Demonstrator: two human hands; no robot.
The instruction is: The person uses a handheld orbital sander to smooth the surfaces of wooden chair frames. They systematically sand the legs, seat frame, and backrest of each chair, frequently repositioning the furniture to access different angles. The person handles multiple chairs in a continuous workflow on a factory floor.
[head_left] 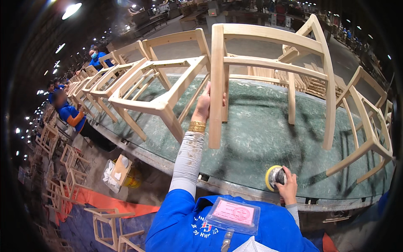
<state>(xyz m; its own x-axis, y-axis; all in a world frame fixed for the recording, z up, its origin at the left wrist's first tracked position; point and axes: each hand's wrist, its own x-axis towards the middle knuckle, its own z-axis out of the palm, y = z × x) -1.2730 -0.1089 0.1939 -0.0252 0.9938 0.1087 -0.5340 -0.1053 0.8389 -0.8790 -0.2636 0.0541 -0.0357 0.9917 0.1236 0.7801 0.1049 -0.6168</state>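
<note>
A pale wooden chair frame (216,88) is in front of me on the green-topped table (260,155), its legs toward me and its curved rails across the top. My left hand (203,105) is closed around the chair's left upright, the fingers wrapping behind the wood. Lower down, near the table's close edge, my right hand (288,187) grips a round power sander (276,178). The sander's yellow-rimmed pad is turned to the left, apart from the chair. My right palm hides part of the sander's body.
Another seatless chair frame (161,103) stands just left, with several more in a row beyond it. A further frame (369,134) is at the right. Co-workers in blue (71,115) are along the left side. A yellow bucket (133,178) stands below the table edge.
</note>
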